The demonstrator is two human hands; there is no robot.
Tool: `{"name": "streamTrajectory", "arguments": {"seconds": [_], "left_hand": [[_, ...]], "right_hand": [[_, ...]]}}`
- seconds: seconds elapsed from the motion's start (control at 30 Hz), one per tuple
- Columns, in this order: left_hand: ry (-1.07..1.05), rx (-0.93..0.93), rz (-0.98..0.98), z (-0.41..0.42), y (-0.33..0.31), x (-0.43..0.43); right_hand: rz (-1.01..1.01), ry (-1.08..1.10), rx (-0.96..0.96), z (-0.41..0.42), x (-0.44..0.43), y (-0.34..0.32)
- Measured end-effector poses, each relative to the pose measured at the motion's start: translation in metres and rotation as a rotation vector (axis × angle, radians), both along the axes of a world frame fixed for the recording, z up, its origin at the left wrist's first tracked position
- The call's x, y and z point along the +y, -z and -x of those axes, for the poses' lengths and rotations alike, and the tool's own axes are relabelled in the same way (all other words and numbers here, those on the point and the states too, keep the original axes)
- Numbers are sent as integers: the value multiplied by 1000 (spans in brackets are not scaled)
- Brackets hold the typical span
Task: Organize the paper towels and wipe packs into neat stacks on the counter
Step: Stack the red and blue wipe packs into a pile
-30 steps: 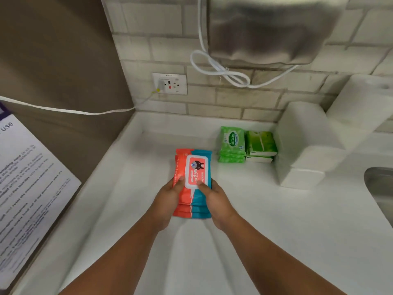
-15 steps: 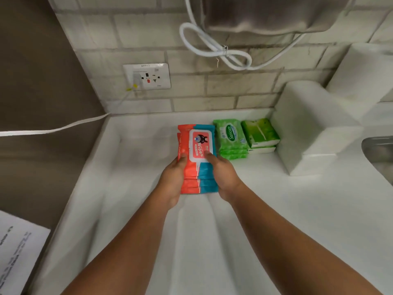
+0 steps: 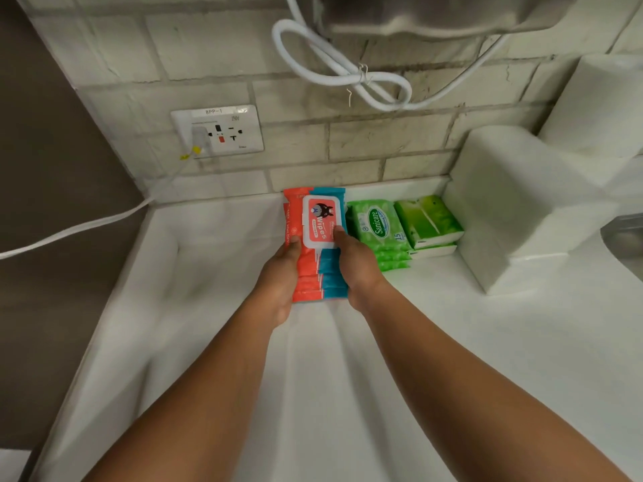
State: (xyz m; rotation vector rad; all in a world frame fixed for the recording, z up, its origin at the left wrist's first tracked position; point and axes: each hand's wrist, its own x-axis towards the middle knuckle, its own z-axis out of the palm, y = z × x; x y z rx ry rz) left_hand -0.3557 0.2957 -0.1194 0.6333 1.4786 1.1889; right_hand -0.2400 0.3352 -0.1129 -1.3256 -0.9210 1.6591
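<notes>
Close by brick wall [image 3: 382, 140], on counter [image 3: 452, 342], left hand [image 3: 278, 283] and right hand [image 3: 358, 269] fingers [image 3: 339, 235] grip wipe stack [image 3: 318, 220].

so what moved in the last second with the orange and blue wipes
The left hand and right hand kept their grip on the orange-and-blue wipes stack and slid it away across the counter toward the back wall, right beside the green Sanicare stack. That stack, the tissue packs and the white paper towels stayed put.
</notes>
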Motion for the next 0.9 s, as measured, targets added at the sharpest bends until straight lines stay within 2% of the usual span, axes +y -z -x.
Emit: {"name": "streamTrajectory", "arguments": {"seconds": [0.1, 0.33, 0.53, 0.67, 0.77, 0.9], "left_hand": [[-14, 15, 0, 1, 4, 6], [-15, 48, -2, 4, 4, 16], [-12, 69, -43, 2, 4, 17], [-17, 66, -58, 5, 0, 10], [15, 134, -66, 7, 0, 4], [29, 148, -58, 8, -5, 2]], "right_hand": [[-43, 47, -49, 9, 4, 6], [-13, 99, 11, 16, 13, 8], [-14, 153, -19, 25, 12, 2], [-70, 92, -99, 15, -1, -3], [-133, 50, -146, 1, -12, -2], [-137, 15, -183, -9, -29, -7]]}}
